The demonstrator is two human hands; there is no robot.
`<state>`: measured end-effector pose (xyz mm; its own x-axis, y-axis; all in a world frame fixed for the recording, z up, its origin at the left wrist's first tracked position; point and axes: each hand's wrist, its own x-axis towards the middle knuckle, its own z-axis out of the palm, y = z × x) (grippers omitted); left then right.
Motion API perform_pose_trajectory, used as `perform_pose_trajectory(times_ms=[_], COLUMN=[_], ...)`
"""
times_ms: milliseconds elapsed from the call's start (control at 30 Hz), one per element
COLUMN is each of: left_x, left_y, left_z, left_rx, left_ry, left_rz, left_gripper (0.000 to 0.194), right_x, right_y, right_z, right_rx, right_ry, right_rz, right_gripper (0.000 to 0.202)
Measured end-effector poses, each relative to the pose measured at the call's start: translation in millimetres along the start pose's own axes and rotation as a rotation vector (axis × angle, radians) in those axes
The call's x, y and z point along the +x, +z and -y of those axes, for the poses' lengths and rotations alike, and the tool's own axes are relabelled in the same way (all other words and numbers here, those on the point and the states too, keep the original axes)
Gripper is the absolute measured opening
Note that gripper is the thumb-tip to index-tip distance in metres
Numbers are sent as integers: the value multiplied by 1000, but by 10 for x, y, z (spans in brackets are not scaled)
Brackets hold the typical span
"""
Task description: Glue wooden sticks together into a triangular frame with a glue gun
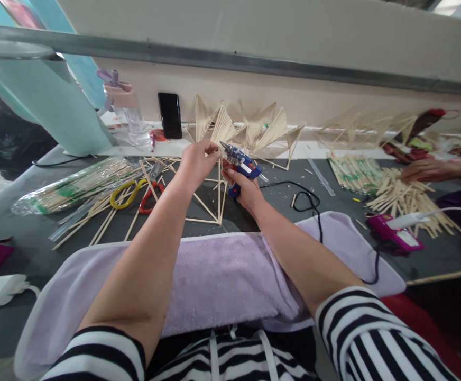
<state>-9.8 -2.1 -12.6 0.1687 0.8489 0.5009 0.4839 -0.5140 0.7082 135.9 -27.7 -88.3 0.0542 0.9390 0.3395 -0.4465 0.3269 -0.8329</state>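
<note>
My right hand [245,186] is wrapped round a blue glue gun [243,163], whose nozzle points up and left toward my left fingertips. With its fingers pinched, my left hand [202,159] is at the top of a frame of thin wooden sticks [202,220]; what lies between the fingertips is too small to make out. The stick frame stands on the dark table, its lower corner toward me. Behind both hands, fan-shaped stick models [222,127] lean near the wall.
Yellow-handled scissors [124,194], red-handled scissors [151,198], bagged sticks [80,185] and a bottle [129,114] are left. A phone [170,115] leans on the wall. A black cord [313,203] runs right, toward loose sticks [407,198] and another person's hand [429,170]. A lilac cloth [230,280] lies in front.
</note>
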Motion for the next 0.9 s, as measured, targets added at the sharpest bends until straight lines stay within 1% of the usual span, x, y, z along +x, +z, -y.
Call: perform_pose_trajectory(times_ms=[267, 633, 900], left_x=[7, -1, 6], left_y=[7, 10, 11], left_z=[18, 10, 25], left_rx=[18, 5, 8], left_ry=[11, 22, 27], left_rz=[-2, -9, -6], left_gripper=[12, 11, 12], right_x=[4, 6, 9], right_y=[-6, -4, -11], right_z=[-5, -7, -15], right_rx=[-19, 23, 10], right_ry=[6, -15, -23], right_rz=[-9, 8, 29], right_gripper=[21, 19, 18])
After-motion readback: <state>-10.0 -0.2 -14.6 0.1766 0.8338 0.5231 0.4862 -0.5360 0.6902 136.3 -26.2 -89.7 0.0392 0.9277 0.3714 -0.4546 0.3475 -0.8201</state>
